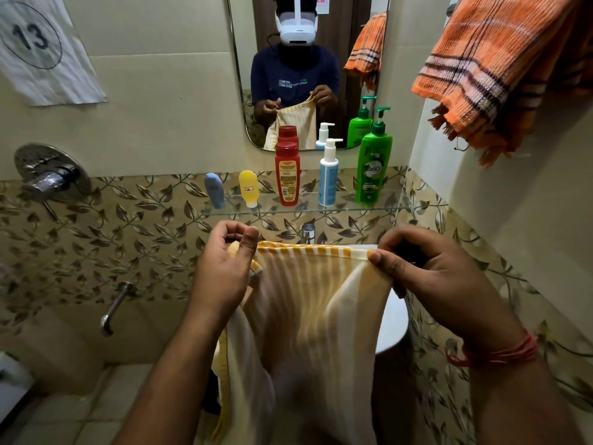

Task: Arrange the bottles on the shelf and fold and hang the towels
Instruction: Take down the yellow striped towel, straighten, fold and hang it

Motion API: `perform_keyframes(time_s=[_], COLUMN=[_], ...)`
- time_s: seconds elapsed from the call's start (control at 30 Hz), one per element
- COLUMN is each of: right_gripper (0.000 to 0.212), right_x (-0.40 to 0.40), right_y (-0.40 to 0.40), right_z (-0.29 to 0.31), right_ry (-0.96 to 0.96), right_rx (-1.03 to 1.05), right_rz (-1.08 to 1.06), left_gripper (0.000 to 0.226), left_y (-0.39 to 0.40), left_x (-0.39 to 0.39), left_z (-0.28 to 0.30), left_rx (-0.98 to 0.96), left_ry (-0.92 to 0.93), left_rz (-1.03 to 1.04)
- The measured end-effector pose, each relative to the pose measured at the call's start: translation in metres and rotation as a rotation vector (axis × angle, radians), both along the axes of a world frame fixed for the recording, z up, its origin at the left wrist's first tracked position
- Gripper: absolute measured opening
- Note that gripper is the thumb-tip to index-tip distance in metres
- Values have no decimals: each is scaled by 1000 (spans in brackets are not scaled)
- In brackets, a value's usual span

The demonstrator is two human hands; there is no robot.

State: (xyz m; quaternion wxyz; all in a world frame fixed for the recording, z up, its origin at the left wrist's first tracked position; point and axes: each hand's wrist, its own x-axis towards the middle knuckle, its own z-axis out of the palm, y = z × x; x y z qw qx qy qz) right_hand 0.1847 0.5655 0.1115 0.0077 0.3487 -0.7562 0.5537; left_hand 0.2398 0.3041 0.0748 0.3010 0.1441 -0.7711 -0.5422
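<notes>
Head view looks down over a bathroom wall with a glass shelf [398, 208] running across the middle of the frame. Five bottles stand on it in a row: a blue tube [215, 190] at the left end, a yellow tube [249, 187] just beside it, a red bottle [287, 173], a white pump bottle [329, 173] with a blue label, and a green pump bottle [374, 162] at the right end. Behind them hangs a mirror [237, 75], which doubles the three taller bottles. An orange striped towel [500, 65] hangs at the upper right of the frame. At the upper left a sheet of paper marked 13 [41, 49] is stuck to the wall, with a chrome shower valve [51, 171] below it and a chrome spout [115, 308] lower still.

Lower centre, a yellow-and-white striped towel [308, 303] hangs down in front of the person and hides most of a white basin [393, 322] behind it. The left hand [224, 268] pinches the towel's upper left corner between thumb and curled fingers. The right hand [430, 277], with a red thread [500, 351] round its wrist, pinches the upper right corner the same way. The top hem stretches nearly level between the two hands, just below the shelf's front edge in the frame.
</notes>
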Motion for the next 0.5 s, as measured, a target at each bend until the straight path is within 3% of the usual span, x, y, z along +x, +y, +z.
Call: perform_keyframes(time_s=[0.13, 0.33, 0.43, 0.5], right_gripper=[3, 16, 22, 18], right_x=[0, 12, 13, 13], right_y=[-10, -41, -52, -60], right_z=[1, -1, -3, -4], right_ry=[-134, -509, -536, -407], right_rx=[-65, -244, -158, -69], right_rz=[23, 244, 316, 227], left_gripper=[45, 56, 55, 52], left_y=[16, 45, 50, 55], left_x=[-2, -12, -17, -18], left_z=[6, 3, 3, 2], left_rx=[1, 197, 228, 218], left_ry=[19, -37, -41, -30], left_rz=[-18, -102, -136, -189])
